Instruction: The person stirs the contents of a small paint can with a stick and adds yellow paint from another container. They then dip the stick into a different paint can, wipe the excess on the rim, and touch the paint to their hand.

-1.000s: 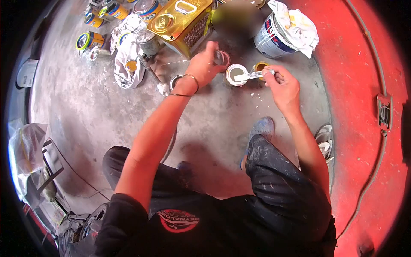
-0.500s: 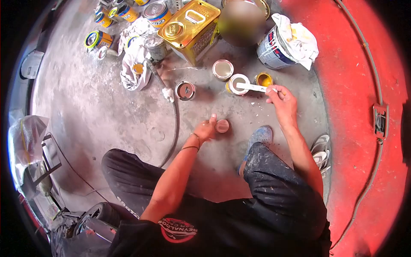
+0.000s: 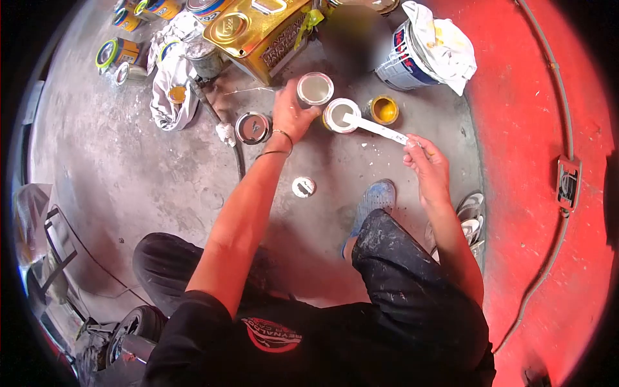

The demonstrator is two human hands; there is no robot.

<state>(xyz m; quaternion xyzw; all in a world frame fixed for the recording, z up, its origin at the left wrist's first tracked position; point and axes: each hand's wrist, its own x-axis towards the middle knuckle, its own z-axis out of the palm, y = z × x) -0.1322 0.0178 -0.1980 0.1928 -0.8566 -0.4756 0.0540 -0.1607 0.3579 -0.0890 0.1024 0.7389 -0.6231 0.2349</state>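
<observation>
My left hand point(image 3: 291, 116) is wrapped around the left side of a small paint can point(image 3: 330, 95) holding pale greyish liquid. In my right hand point(image 3: 429, 164) I pinch the end of a white stirring stick point(image 3: 383, 131). The stick's other end rests in a second small can point(image 3: 329, 122) with light grey contents. Right of that stands a little can of yellow paint point(image 3: 373, 111). Left of my left hand is a can of brownish paint point(image 3: 252, 142). A round white lid with dark marks point(image 3: 304, 187) lies on the floor nearer me.
Behind the cans stand a gold square tin point(image 3: 255, 42) and a large white bucket point(image 3: 403, 68) topped by a stained cloth point(image 3: 448, 55). A crumpled rag point(image 3: 169, 106) and several paint tins are at the back left. A hose point(image 3: 222, 126) runs along the floor.
My left hand has moved forward from the round lid on the floor to the small can and grips it. The lid now shows a white, marked face. My right hand still holds the stick.
</observation>
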